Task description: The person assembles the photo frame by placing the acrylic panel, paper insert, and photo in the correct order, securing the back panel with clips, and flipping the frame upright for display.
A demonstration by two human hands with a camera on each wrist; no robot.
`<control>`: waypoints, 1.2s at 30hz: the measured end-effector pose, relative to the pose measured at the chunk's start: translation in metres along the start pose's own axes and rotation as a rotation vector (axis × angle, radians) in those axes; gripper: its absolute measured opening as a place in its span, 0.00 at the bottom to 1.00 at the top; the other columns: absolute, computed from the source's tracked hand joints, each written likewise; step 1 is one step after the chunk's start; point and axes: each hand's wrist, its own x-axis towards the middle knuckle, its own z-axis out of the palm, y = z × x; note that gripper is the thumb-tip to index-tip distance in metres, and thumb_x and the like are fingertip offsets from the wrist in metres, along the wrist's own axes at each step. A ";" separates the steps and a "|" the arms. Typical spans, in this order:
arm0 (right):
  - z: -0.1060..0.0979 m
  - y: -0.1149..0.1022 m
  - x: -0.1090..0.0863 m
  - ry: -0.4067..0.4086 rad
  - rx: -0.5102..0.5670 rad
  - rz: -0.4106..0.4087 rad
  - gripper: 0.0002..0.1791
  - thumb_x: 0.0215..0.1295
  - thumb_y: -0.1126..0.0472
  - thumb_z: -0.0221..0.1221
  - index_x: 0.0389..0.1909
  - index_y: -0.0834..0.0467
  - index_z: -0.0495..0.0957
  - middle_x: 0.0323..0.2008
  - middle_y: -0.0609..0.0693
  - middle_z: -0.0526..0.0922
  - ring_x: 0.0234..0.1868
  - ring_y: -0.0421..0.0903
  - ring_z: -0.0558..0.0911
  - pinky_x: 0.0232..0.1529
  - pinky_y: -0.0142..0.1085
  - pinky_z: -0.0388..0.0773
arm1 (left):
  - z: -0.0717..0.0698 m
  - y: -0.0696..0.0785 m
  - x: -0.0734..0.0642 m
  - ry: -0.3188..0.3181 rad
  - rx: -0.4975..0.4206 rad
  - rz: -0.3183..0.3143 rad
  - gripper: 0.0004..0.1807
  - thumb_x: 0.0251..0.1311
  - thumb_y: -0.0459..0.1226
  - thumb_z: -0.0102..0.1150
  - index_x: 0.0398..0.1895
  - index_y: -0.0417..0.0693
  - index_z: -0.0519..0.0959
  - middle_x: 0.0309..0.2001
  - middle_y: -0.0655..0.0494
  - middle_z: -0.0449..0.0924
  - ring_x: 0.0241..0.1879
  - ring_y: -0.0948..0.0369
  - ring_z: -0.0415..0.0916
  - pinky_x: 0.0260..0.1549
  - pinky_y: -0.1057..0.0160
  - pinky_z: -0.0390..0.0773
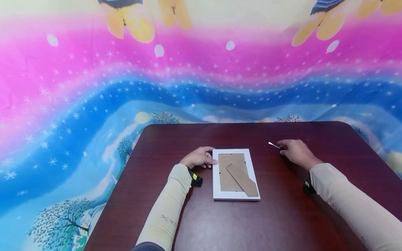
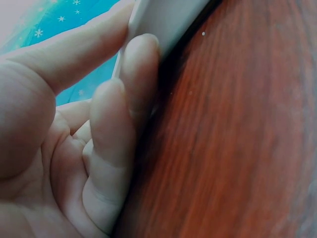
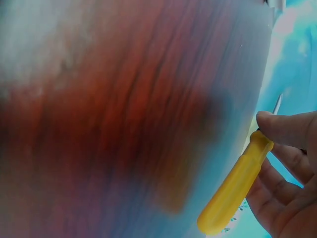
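Observation:
A white picture frame (image 1: 215, 188) lies back side up on the table, its brown backing board (image 1: 230, 177) and slanted stand leg (image 1: 243, 181) showing. My left hand (image 1: 199, 157) pinches the upper left edge of it, thumb on top. In the left wrist view, the thumb and a fingertip (image 2: 141, 54) meet the frame's side (image 2: 168, 25). To the right and apart from the frame, my right hand (image 1: 296, 151) grips a screwdriver (image 1: 274, 145) whose metal tip points left. The right wrist view shows its yellow handle (image 3: 235, 186), with the thumb near the shaft end.
The dark red-brown table (image 1: 267, 223) has a rounded far edge. Behind it hangs a colourful printed cloth (image 1: 201, 69) with snowflakes and trees. Each wrist wears a small black device, the left one (image 1: 196, 178) and the right one (image 1: 308, 186).

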 end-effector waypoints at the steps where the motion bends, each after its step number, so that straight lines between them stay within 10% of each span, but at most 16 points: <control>1: 0.000 0.001 0.000 -0.002 -0.005 0.002 0.20 0.64 0.69 0.61 0.58 0.68 0.76 0.48 0.65 0.81 0.46 0.60 0.79 0.46 0.58 0.75 | 0.000 0.000 0.000 -0.002 0.000 -0.002 0.43 0.53 0.37 0.73 0.71 0.40 0.60 0.32 0.47 0.83 0.26 0.54 0.81 0.21 0.61 0.79; 36: 0.008 0.012 0.011 -0.034 -0.012 0.002 0.20 0.66 0.70 0.59 0.58 0.69 0.74 0.49 0.67 0.80 0.49 0.64 0.78 0.49 0.60 0.74 | 0.001 0.002 -0.001 0.014 0.006 -0.028 0.42 0.54 0.38 0.72 0.70 0.42 0.62 0.32 0.47 0.83 0.26 0.54 0.81 0.22 0.61 0.79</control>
